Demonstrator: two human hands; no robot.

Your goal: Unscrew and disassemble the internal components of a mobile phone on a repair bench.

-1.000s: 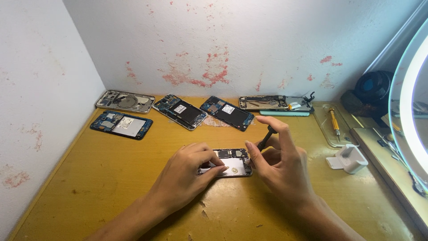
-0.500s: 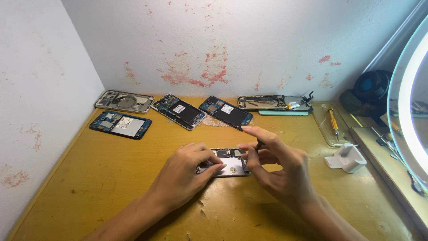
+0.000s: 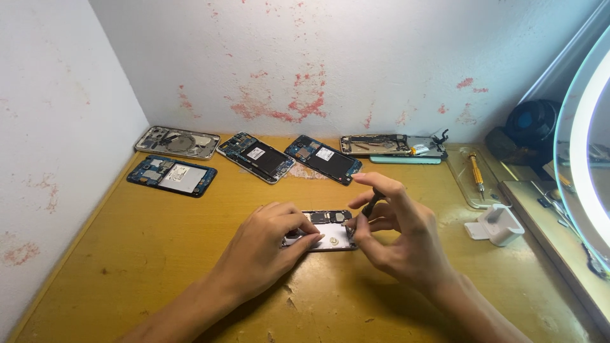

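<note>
View: head camera, looking down on a yellow wooden desk (image 3: pixel 127 254) set against a stained white wall (image 3: pixel 330 70).
Work piece: an opened phone (image 3: pixel 327 230) with its back off lies flat at the centre of the frame, between the two hands.
Left hand: the left hand (image 3: pixel 267 251) rests palm down on the left end of the opened phone, fingers curled over its edge and pressing it to the desk; the grip is closed loosely on the phone body.
Right hand: the right hand (image 3: pixel 397 238) is raised just right of the phone, fingers pinched tight around a thin dark screwdriver (image 3: pixel 370 204); the tool's tip points down at the phone's upper right part. Whether the tip touches cannot be told.
Upper left of frame: two more dismantled phones, a silver frame (image 3: pixel 176 141) and a blue-edged phone (image 3: pixel 171 176) just below it.
Upper centre: two dark phones (image 3: pixel 257 157) (image 3: pixel 323 159) lying at an angle, side by side.
Upper right: a long opened phone (image 3: pixel 391 145) by the wall, a clear tray (image 3: pixel 473 184) holding a yellow-handled driver (image 3: pixel 475 173).
Right side: a white block (image 3: pixel 495 224) near the desk edge, a lit ring lamp (image 3: pixel 588 159).
</note>
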